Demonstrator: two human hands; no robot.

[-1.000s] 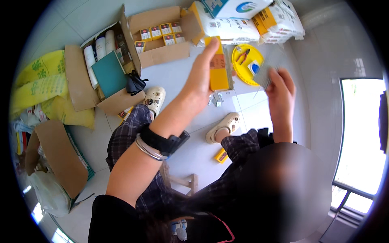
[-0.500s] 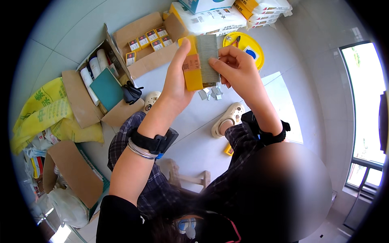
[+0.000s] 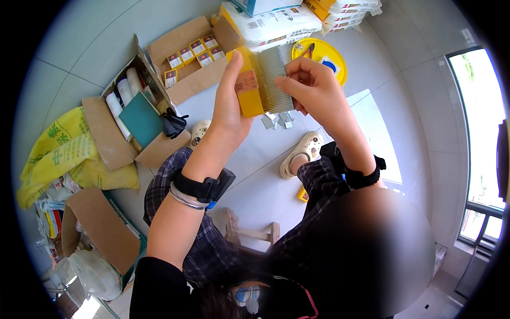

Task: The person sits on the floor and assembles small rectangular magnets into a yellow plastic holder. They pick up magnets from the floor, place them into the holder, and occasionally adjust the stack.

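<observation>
My left hand point(image 3: 229, 101) is wrapped around a small yellow box point(image 3: 249, 103), thumb along its left side. A comb-like block of thin grey metal strips point(image 3: 270, 80), like nail or staple strips, juts from the box's right side. Narrow gaps show between the strips. At the block's right edge my right hand point(image 3: 313, 82) is closed, its thumb tip on the strips and its fingers curled behind. Its other fingertips are partly hidden. Below the box, several loose grey metal pieces point(image 3: 279, 121) lie on the floor.
A cardboard box point(image 3: 183, 90) with several yellow packs stands ahead left, near a carton with rolls and a teal case point(image 3: 141, 118). A round yellow lid or tray point(image 3: 339, 58) holds pliers point(image 3: 309, 51). White sacks point(image 3: 271, 26) lie behind. A wooden stool point(image 3: 249, 234) is between my legs.
The strips, earlier packed close together, now show wider gaps and tilt a little. Box and hands have shifted only slightly; both hands keep their hold.
</observation>
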